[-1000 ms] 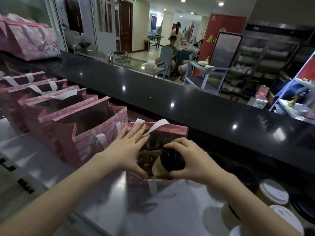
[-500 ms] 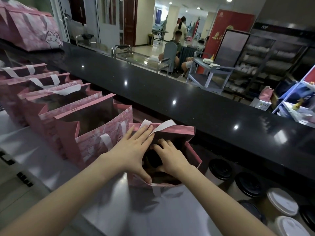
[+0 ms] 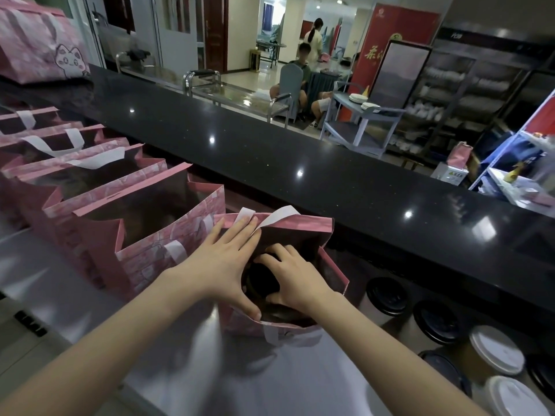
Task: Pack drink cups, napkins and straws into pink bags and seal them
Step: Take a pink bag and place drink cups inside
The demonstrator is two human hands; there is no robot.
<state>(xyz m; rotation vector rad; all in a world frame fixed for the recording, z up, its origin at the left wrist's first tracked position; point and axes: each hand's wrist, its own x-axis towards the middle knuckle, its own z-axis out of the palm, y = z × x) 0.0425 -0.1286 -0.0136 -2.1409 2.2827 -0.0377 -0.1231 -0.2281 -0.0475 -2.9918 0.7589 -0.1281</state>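
Observation:
An open pink bag (image 3: 303, 228) with white handles stands on the steel worktop in front of me. My left hand (image 3: 219, 262) lies flat across its left rim, fingers straight, thumb hooked over the near edge. Inside the bag my right hand (image 3: 295, 280) grips the black lid of a drink cup (image 3: 261, 280), low in the bag. More cups with black lids (image 3: 387, 295) and white lids (image 3: 495, 349) stand to the right. No napkins or straws are in view.
Several open pink bags (image 3: 144, 211) stand in a row to the left. A raised black counter (image 3: 300, 151) runs behind the bags. Another pink bag (image 3: 36, 43) sits on it far left. People sit in the room beyond.
My right hand has lowered the cup from the bag's mouth down into the bag. My left hand has stayed on the bag's rim.

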